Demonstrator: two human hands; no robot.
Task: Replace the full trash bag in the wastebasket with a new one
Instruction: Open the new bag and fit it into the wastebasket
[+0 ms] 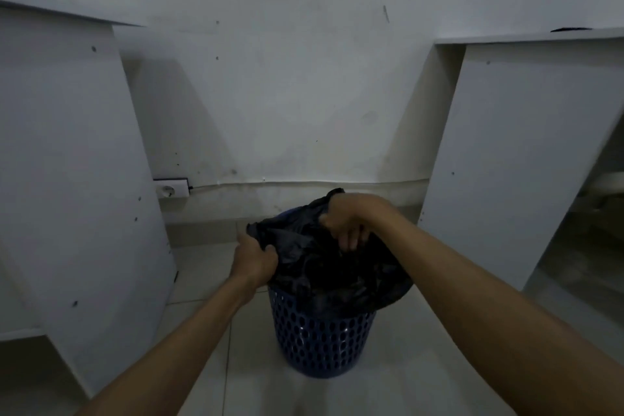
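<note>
Both hands, left hand and right hand, are gripping the black trash bag bulging over the blue perforated wastebasket, risking tearing thin plastic.

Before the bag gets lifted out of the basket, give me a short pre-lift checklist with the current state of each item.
1. Left hand grips the black trash bag at its near-left edge: ok.
2. Right hand grips the bag's far-right edge: ok.
3. Bag mouth gathered shut: not ok; the top looks bunched, not closed.
4. Bag freed from the blue wastebasket rim: not ok; plastic drapes over the right side.
5. Basket upright on the floor: ok.
6. New bag within reach: cannot tell; none in view.
</note>
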